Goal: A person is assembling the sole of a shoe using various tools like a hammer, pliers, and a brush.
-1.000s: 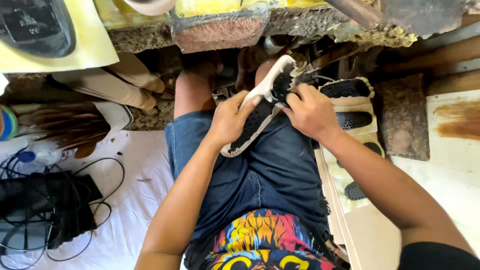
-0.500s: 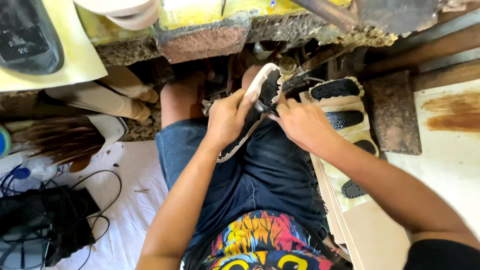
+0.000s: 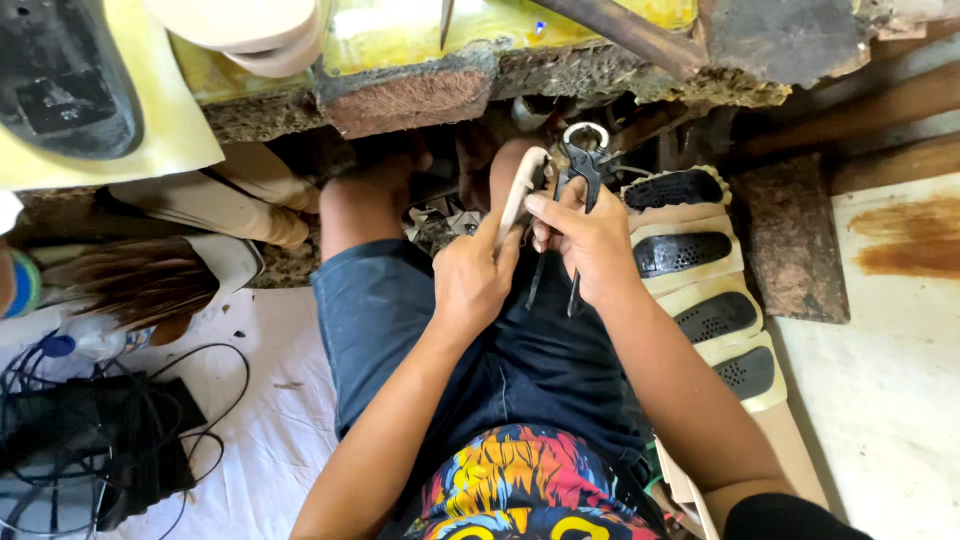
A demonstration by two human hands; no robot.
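Head view, looking down at the lap of a seated person in dark blue shorts.

Left hand: closed around a cream-coloured shoe sole, held edge-on and nearly upright above the knees, thumb lying along its edge.

Right hand: fingers curled around a pair of black pincers. The rounded head of the pincers points away from the body, just beside the upper end of the sole; the two handles run down through the palm and stick out below it. Whether the head touches the sole cannot be told. The two hands sit close together, fingertips near each other at the sole.

Surroundings: on the person's right, a row of beige insoles with black perforated pads lies overlapped on the floor beside the thigh. Ahead of the knees, the rough underside edge of a desk with a yellow top. On the left, more beige soles, a white cloth on the floor and a bundle of black cables.
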